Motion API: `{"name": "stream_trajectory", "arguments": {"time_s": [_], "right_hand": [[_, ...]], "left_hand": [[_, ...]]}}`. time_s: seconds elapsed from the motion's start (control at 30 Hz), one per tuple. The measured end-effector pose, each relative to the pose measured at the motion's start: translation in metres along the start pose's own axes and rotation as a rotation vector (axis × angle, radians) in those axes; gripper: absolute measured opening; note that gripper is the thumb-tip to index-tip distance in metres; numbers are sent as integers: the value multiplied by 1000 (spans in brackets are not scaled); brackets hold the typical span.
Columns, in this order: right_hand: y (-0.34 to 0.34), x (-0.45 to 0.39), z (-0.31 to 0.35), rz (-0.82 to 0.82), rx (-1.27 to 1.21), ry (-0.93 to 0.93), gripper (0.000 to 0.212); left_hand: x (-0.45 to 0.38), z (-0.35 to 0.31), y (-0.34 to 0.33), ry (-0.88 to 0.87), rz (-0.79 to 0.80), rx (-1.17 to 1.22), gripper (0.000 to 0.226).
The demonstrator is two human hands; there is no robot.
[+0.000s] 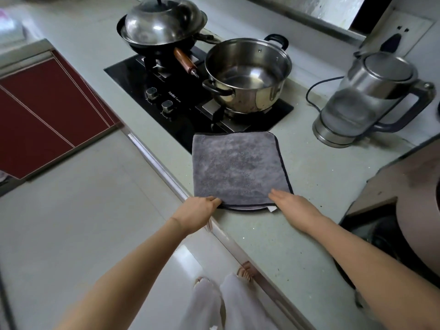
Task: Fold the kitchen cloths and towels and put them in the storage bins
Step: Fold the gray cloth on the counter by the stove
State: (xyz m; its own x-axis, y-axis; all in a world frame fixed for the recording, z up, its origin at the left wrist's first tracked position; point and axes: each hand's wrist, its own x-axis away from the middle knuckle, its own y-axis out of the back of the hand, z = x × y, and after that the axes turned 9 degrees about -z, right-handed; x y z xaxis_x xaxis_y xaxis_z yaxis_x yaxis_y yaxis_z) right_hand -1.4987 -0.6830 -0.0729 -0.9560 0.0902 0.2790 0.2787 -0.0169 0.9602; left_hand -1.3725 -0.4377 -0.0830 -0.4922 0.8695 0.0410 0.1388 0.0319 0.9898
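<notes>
A grey cloth (238, 166) with a dark hem lies flat on the pale green counter (316, 177), folded into a square, its far edge over the corner of the hob. My left hand (200, 211) grips the cloth's near left corner, fingers curled around the edge. My right hand (294, 202) rests flat, fingers together, on the near right corner, beside a small white label. No storage bin is in view.
A black gas hob (171, 110) holds a lidded wok (162, 25) and an open steel pot (247, 75) just beyond the cloth. A steel kettle (371, 98) with its cord stands at the right. A sink (392, 210) lies at the right edge.
</notes>
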Motion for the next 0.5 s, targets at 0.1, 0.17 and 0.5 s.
{"name": "stream_trajectory", "arguments": {"time_s": [0.1,0.17,0.5], "right_hand": [[25,-17,8,230,-25,-26,30],[45,-29,16,451,-54,-12,20],[75,-62,-14,115,-486,-205,23]], "left_hand": [[-4,9,15,20,188,143,40],[-11,19,30,-21,454,236,26],[-27,74,59,402,165,627,8]]}}
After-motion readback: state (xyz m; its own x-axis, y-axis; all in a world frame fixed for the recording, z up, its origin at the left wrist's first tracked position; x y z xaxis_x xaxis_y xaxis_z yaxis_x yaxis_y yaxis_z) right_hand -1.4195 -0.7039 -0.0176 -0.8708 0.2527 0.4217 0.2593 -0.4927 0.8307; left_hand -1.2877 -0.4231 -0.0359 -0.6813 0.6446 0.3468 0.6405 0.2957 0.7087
